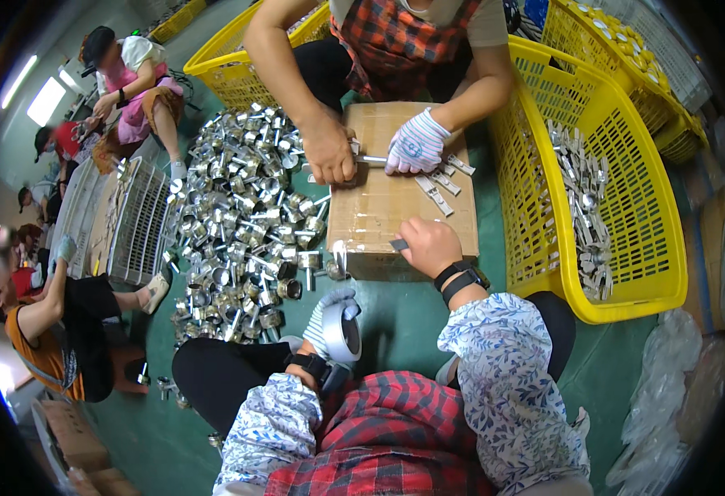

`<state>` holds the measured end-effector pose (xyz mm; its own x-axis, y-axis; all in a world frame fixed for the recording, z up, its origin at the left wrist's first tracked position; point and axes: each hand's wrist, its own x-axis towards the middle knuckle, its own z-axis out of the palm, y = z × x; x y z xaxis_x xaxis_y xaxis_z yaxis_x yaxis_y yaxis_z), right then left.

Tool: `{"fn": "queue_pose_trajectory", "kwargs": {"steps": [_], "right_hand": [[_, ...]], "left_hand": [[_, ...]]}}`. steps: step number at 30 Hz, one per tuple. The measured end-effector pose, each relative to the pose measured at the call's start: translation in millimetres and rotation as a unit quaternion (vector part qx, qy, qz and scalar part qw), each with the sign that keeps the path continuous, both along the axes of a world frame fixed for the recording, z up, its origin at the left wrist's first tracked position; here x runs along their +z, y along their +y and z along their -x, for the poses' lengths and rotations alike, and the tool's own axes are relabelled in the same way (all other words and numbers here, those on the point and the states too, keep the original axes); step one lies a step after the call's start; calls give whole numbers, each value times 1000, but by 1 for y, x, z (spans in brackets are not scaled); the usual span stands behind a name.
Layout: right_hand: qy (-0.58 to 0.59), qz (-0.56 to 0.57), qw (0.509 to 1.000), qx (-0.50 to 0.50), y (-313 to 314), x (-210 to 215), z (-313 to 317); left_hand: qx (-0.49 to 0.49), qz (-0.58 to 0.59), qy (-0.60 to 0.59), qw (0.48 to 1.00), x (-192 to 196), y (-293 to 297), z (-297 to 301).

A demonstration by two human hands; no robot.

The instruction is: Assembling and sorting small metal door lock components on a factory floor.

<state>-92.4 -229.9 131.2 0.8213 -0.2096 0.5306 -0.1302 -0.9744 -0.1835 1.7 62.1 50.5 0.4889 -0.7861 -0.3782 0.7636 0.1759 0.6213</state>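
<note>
My left hand (323,324), in a striped glove, is closed around a round silvery cup-like piece (344,337) with a dark hollow; its exact kind is hard to make out. It hovers just in front of the cardboard box (370,198). Bare, my right hand (430,246) pinches a small flat dark-grey piece (399,245) over the box's near right edge. Several flat metal clips (435,197) lie on the box top. Across from me, a co-worker's bare hand (332,153) and gloved hand (417,142) hold a thin metal part (370,159) between them.
A large heap of metal cups with stems (238,231) covers the green floor left of the box. To the right stands a yellow crate (544,198) with metal clips (579,194) inside. Clear plastic bags (656,405) lie at the lower right. Other people sit by grey crates (135,223) at left.
</note>
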Motion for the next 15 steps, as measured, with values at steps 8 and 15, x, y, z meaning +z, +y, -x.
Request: {"fn": "queue_pose_trajectory", "kwargs": {"steps": [8, 15], "right_hand": [[5, -16, 1000, 9, 2, 2, -1], [2, -14, 1000, 5, 1, 2, -1]], "left_hand": [[-46, 36, 30, 998, 2, 10, -7], [-47, 28, -87, 995, -5, 9, -7]]}}
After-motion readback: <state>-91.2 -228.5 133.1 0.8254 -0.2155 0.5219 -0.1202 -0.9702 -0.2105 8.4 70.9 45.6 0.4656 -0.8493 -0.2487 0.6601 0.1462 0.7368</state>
